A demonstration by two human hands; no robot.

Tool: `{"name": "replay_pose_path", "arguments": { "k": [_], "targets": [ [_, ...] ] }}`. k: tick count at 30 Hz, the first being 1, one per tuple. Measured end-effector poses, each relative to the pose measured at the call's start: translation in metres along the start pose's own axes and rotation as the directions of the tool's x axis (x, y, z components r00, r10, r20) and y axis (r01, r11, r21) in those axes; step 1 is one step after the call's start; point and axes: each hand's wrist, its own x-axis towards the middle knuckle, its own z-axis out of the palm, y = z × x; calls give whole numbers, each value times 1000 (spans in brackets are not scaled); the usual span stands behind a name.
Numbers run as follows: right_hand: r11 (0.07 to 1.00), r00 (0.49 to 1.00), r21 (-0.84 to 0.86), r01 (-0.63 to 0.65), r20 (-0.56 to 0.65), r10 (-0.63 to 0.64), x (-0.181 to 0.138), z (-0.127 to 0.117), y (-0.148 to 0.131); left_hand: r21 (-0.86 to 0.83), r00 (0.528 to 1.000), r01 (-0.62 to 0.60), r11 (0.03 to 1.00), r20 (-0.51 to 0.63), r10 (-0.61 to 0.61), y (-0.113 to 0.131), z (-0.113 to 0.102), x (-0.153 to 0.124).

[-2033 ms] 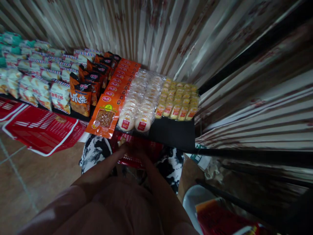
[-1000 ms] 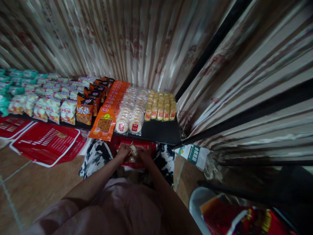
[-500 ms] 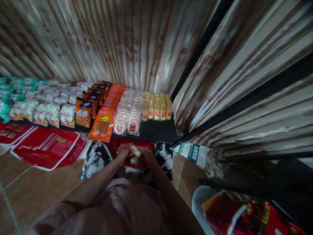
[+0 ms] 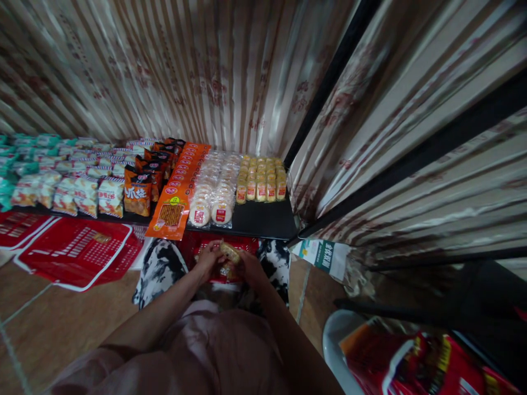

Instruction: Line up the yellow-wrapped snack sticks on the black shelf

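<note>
Low in front of me, both hands meet over a red basket (image 4: 197, 241) that sits between my knees. A small snack pack in a shiny gold-brown wrapper (image 4: 229, 252) is held between them. My left hand (image 4: 209, 260) closes on its left end, while my right hand (image 4: 248, 265) grips its right end with the fingers partly hidden. Just below the hands, more wrapped pieces (image 4: 226, 270) show in the basket. Beyond, on a black shelf (image 4: 267, 219), stand rows of small yellow packs (image 4: 261, 189) and clear-wrapped round white crackers (image 4: 222, 213).
Further left on the shelf are orange stick-snack bags (image 4: 168, 216), black-and-orange bags (image 4: 138, 192), white bags (image 4: 111, 196) and green packs (image 4: 6, 186). A red basket (image 4: 82, 252) lies on the floor at left. A pale tub (image 4: 335, 329) with red packages stands at right. Curtains hang behind.
The gold-brown pack has turned between my hands to show a broader side, tilted down to the right. The view has shifted slightly; the shelf goods look unchanged.
</note>
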Motion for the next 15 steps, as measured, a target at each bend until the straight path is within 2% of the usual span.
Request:
{"name": "replay_pose_path", "arguments": {
  "k": [5,12,15],
  "targets": [
    [997,997,-45,67,-22,-68,-5,-4,-10,-13,998,-9,1000,69,10,3,0,-6],
    [924,946,-209,322,46,-319,-19,-21,-32,-69,980,-9,998,197,23,9,6,-13],
    [919,935,-172,355,59,-350,-23,-29,-39,-132,961,17,991,276,20,13,10,-16]
  ]
}}
